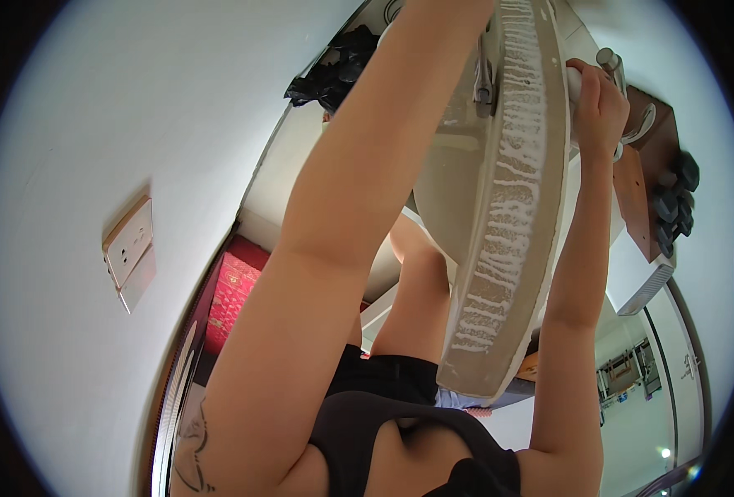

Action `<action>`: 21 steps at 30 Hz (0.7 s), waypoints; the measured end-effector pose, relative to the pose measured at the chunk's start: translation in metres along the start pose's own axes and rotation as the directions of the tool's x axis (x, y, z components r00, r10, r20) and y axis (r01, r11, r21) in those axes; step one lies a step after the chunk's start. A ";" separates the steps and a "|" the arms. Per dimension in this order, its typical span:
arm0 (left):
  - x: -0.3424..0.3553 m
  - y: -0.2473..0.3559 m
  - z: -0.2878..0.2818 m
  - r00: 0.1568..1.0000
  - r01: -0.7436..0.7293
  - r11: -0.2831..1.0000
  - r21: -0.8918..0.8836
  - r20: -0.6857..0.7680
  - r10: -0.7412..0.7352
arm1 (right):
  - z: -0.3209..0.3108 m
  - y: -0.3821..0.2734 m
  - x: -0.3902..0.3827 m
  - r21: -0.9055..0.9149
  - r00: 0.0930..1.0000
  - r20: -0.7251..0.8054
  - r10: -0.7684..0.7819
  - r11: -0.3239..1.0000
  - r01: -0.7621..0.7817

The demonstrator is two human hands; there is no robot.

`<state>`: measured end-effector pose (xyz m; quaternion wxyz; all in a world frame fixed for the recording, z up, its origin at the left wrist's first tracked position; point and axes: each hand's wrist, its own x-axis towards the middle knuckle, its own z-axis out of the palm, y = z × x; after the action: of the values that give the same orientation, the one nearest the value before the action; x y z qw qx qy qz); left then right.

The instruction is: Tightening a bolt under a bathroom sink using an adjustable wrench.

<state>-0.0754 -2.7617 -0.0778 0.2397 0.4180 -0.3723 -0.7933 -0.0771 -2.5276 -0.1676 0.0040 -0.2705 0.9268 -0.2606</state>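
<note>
A long beige panel (pixel 463 373) runs from the top edge down in front of me. Along it goes a strip with white, rippled streaks (pixel 512 174) that look like glue or paste. My right hand (pixel 603 112) is raised beside the panel's right edge, fingers curled round a white rounded thing (pixel 575 84) whose kind I cannot make out. My left arm (pixel 358 174) stretches up across the picture, and its hand lies beyond the top edge. Near that arm, a grey metal fitting (pixel 484 79) sits against the panel's left side.
The wall at left carries a socket plate (pixel 131 244). Black plastic bags (pixel 346 66) lie at the far left, and a red patterned box (pixel 233 290) is lower down. At right are a brown shelf (pixel 632 195), dark dumbbells (pixel 673 207), a white box-like unit (pixel 638 273) and a door handle (pixel 691 365).
</note>
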 end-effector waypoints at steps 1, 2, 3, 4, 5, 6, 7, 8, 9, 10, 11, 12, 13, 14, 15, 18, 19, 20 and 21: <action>0.001 0.012 0.015 0.921 0.321 0.936 0.145 -0.278 -0.273 | -0.001 0.001 -0.006 0.002 1.000 0.005 0.021 1.000 -0.021; 0.030 -0.012 0.000 0.994 0.087 0.994 0.073 -0.068 -0.082 | 0.001 -0.008 -0.002 0.028 1.000 -0.004 0.026 0.999 -0.026; 0.065 -0.036 -0.014 0.983 -0.133 0.990 -0.044 0.126 0.137 | 0.002 -0.015 0.001 0.040 1.000 -0.005 0.016 0.999 -0.016; 0.083 -0.053 -0.013 0.985 -0.120 0.992 -0.050 0.120 0.125 | 0.002 -0.014 -0.001 0.044 1.000 -0.003 0.014 0.999 -0.014; 0.096 -0.062 -0.012 0.985 -0.143 0.988 0.053 0.105 0.137 | 0.001 -0.014 -0.001 0.052 1.000 -0.004 0.010 0.999 -0.010; 0.108 -0.073 -0.010 0.984 -0.163 0.974 0.156 0.092 0.150 | 0.001 -0.014 -0.001 0.059 1.000 -0.005 0.006 0.998 -0.006; 0.107 -0.083 -0.007 0.985 -0.167 0.953 0.253 0.082 0.151 | -0.001 -0.010 -0.003 0.041 1.000 0.008 0.011 0.999 -0.012; 0.108 -0.090 0.004 0.988 -0.146 0.959 0.243 0.078 0.131 | -0.002 -0.007 -0.005 0.053 1.000 -0.001 0.009 0.999 -0.009; 0.112 -0.091 0.024 0.992 0.105 0.876 0.472 -0.109 -0.060 | -0.004 -0.003 -0.007 0.064 1.000 -0.010 0.007 0.998 -0.006; 0.119 -0.084 0.041 0.927 0.358 0.691 0.628 -0.330 -0.180 | -0.002 -0.003 -0.005 0.093 1.000 -0.023 0.002 0.996 0.000; 0.122 -0.085 0.049 0.802 0.591 0.433 0.681 -0.551 -0.229 | 0.001 -0.003 -0.005 0.090 1.000 -0.013 0.006 0.996 -0.005; 0.129 -0.100 0.040 0.796 0.600 0.425 0.678 -0.556 -0.237 | 0.002 -0.002 -0.005 0.123 1.000 -0.016 0.006 0.992 -0.004; 0.138 -0.126 0.024 0.943 0.331 0.480 0.812 -0.304 -0.136 | 0.004 0.000 -0.006 0.154 1.000 -0.018 0.008 0.988 -0.005; 0.149 -0.157 0.006 0.999 0.031 0.503 0.863 -0.021 -0.025 | 0.007 0.002 -0.006 0.185 1.000 -0.020 0.011 0.983 -0.007; 0.157 -0.179 -0.003 0.958 -0.281 0.500 0.819 0.271 0.094 | 0.005 0.003 -0.006 0.174 1.000 -0.017 0.015 0.985 -0.012; 0.199 -0.221 -0.026 0.860 -0.508 0.161 0.846 0.509 0.040 | 0.002 -0.002 0.000 0.121 0.978 -0.086 -0.190 0.972 0.200; 0.210 -0.231 -0.032 0.794 -0.608 -0.020 0.794 0.608 -0.011 | 0.000 -0.004 0.002 0.118 0.978 -0.085 -0.191 0.973 0.201; 0.207 -0.239 -0.040 0.793 -0.609 -0.017 0.793 0.608 -0.029 | 0.004 0.000 -0.001 0.086 0.971 -0.090 -0.222 0.969 0.230; 0.206 -0.241 -0.049 0.723 -0.673 -0.051 0.738 0.671 0.165 | 0.008 0.003 -0.004 0.058 0.962 -0.097 -0.256 0.963 0.262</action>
<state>-0.1616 -2.7771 -0.3866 0.0651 0.1599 -0.9423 -0.2867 -0.0741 -2.5276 -0.1759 -0.0616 -0.3772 0.8731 -0.3028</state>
